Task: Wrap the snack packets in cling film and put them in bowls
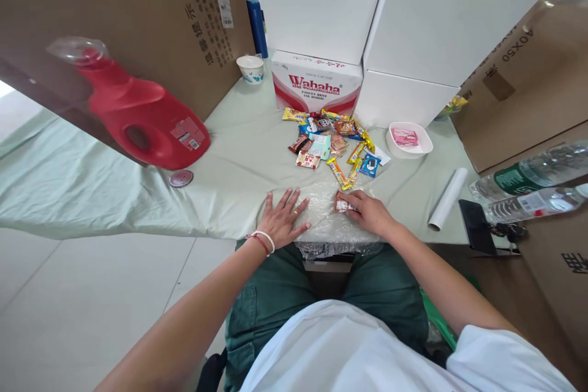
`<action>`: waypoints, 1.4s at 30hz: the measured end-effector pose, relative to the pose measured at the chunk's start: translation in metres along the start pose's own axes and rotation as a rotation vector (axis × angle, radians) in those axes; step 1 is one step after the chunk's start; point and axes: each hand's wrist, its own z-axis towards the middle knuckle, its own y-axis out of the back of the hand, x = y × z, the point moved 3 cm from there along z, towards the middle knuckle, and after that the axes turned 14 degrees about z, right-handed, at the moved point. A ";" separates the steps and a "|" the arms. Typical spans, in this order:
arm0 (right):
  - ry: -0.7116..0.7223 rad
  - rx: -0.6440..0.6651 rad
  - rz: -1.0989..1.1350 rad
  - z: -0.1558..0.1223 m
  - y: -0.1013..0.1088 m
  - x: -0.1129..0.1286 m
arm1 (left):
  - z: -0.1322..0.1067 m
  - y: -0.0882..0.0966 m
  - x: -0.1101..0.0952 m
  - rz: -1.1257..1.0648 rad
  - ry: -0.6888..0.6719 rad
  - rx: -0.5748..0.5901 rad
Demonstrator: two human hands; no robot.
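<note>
My left hand (283, 218) lies flat with fingers spread, at the left edge of a clear plastic bag or film (316, 211) near the table's front edge. On the right part of that plastic, my right hand (365, 211) has its fingers closed on a small brown-and-white snack packet (340, 202). Part of the packet is hidden under the fingers. Just beyond the hands is a loose pile of wrapped snacks, among them a yellow stick packet (339, 173), a blue packet (370, 165) and a cream-and-red packet (307, 160).
A red detergent jug (156, 116) stands at left near a round pinkish lid (180, 178). Behind the snacks stands a Wahaha carton (316, 82). At right are a white bowl (392, 146), a white roll (449, 199), a phone (476, 226) and plastic bottles (537, 203).
</note>
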 end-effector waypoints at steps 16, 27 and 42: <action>0.235 -0.148 0.229 -0.066 -0.022 -0.010 | -0.004 0.000 0.009 -0.027 0.075 -0.108; 0.226 -0.218 0.263 -0.098 -0.039 -0.039 | -0.039 0.009 -0.020 -0.173 -0.192 -0.090; -0.276 -0.102 -0.060 0.045 0.068 -0.048 | -0.014 0.021 0.004 -0.232 0.830 -0.599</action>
